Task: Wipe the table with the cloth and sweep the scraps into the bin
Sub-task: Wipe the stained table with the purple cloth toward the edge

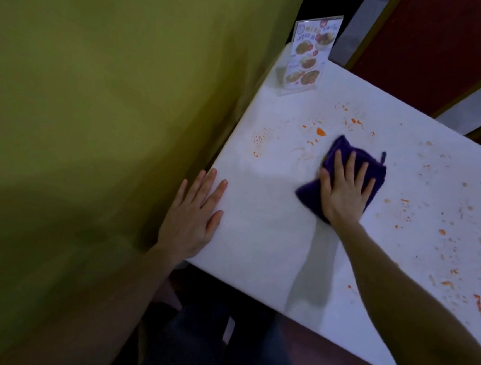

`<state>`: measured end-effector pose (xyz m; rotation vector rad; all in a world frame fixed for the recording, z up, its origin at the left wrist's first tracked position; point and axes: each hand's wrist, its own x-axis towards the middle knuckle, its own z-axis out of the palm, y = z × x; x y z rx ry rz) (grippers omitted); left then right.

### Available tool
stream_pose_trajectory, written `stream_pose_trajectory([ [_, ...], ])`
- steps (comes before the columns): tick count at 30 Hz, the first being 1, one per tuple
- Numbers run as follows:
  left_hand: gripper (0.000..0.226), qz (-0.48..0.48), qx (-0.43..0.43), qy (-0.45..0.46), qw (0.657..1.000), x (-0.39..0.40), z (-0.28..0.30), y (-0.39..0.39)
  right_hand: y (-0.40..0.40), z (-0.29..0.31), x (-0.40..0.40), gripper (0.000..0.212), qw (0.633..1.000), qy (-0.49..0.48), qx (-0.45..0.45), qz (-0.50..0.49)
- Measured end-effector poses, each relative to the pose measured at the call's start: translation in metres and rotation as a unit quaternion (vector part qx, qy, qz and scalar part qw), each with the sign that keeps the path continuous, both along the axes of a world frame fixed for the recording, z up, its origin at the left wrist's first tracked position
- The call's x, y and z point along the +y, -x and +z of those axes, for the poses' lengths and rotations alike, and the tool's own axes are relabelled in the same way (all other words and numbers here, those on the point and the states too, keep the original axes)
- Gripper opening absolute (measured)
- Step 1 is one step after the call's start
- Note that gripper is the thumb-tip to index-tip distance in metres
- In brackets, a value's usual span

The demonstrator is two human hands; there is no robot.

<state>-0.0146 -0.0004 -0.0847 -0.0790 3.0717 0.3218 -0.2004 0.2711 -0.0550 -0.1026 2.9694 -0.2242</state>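
We see the cloth (347, 174) flat under our right hand (344, 191), fingers spread, pressing it on the white table (257, 242). Orange scraps (321, 131) lie just beyond and right. Left hand (194, 216) flat, holding nothing, at the table edge beside the green wall (91, 140). Menu stand (307, 57) far corner.

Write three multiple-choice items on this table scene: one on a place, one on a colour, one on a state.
1. Where does the menu stand sit?
A. far corner of the table
B. near edge
C. under the cloth

2. What colour is the cloth?
A. yellow
B. purple
C. white

3. How is the left hand?
A. gripping the cloth
B. lifted off the table
C. flat on the table edge

Answers: 1 A, it stands at the far corner by the green wall. 2 B, dark purple under the right hand. 3 C, fingers straight, palm down.
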Motion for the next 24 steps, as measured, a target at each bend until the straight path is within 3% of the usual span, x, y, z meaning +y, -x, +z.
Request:
stream_pose_trajectory([
  [6,0.062,0.002,0.005,-0.001,1.0,0.0,-0.001,-0.001,0.044,-0.003,-0.107,0.061,0.994,0.003,0.001,0.111],
  [9,0.062,0.0,-0.003,0.007,1.0,0.0,0.001,-0.001,0.001,-0.005,-0.126,0.061,0.977,-0.001,0.007,0.214],
  [13,0.062,0.002,-0.004,-0.002,1.0,0.002,0.002,0.001,-0.072,-0.005,-0.083,0.061,0.958,0.013,-0.004,0.287],
  [15,0.062,0.003,-0.003,-0.007,1.0,0.001,0.001,0.001,-0.093,-0.006,-0.045,0.062,0.964,0.009,-0.003,0.265],
  [19,0.062,0.007,-0.001,-0.01,1.0,0.002,0.0,0.001,-0.065,-0.001,0.005,0.068,0.993,-0.021,-0.007,0.118],
  [24,0.062,0.007,0.003,-0.009,1.0,0.001,0.0,0.0,0.023,0.002,-0.036,0.062,0.999,0.003,-0.012,0.031],
])
